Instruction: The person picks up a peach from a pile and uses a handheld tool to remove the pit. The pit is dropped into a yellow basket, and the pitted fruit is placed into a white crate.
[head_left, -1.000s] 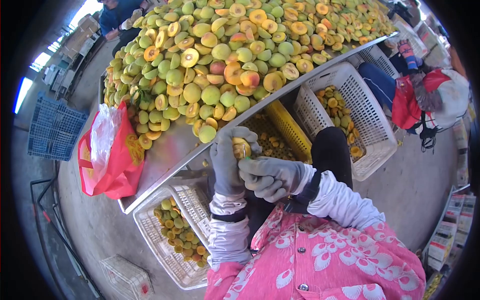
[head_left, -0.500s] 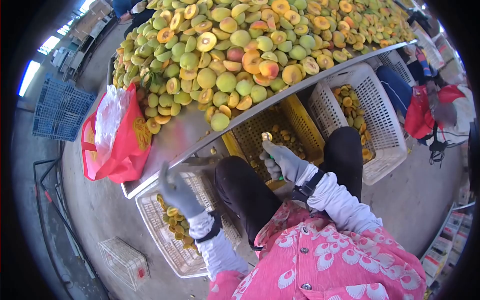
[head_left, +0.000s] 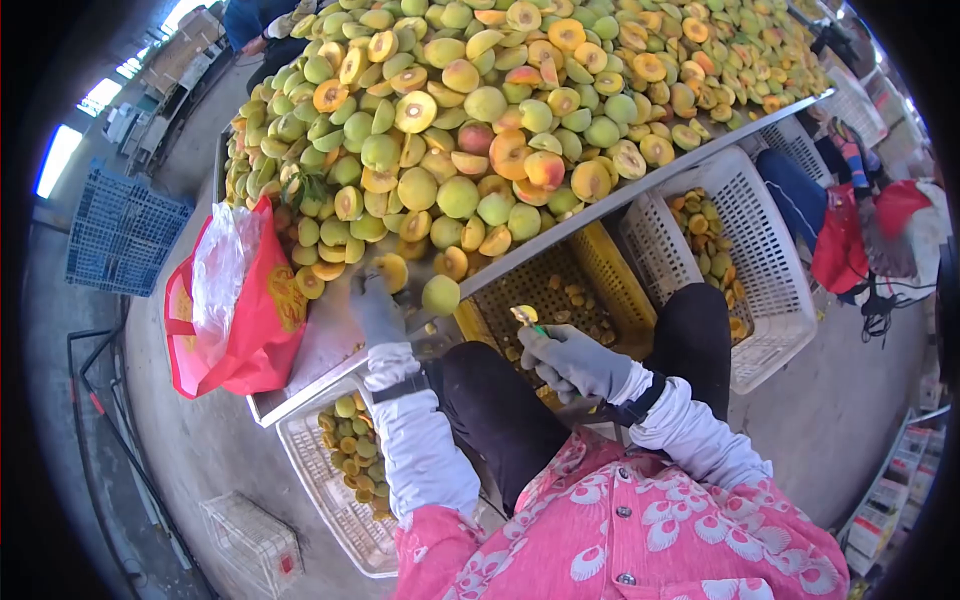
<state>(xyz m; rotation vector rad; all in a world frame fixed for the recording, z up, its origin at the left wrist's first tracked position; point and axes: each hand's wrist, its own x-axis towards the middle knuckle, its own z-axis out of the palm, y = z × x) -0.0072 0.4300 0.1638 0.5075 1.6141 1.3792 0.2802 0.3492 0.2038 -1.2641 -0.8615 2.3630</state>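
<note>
A metal table (head_left: 330, 345) carries a big heap of green and yellow peaches (head_left: 480, 110), whole and halved. My left hand (head_left: 375, 308), in a grey glove, reaches onto the table's near edge, and its fingers curl around a yellow peach (head_left: 390, 270). A loose green peach (head_left: 440, 294) lies just right of it. My right hand (head_left: 575, 360), also gloved, hovers over my lap and grips a small green-handled pitting tool (head_left: 527, 318) with a yellow bit on its tip. The tool points at the yellow crate (head_left: 610, 275) under the table.
A white basket (head_left: 770, 250) of halved fruit stands on the right. Another white basket (head_left: 330, 505) sits by my left knee. A red bag (head_left: 240, 310) hangs at the table corner. On the floor are a blue crate (head_left: 120, 235) and a small wire crate (head_left: 250, 545). Other people work at the far left and right.
My left hand let go of the fruit, swung down over the left basket, then rose to the table edge onto a new peach. My right hand stayed low with the tool.
</note>
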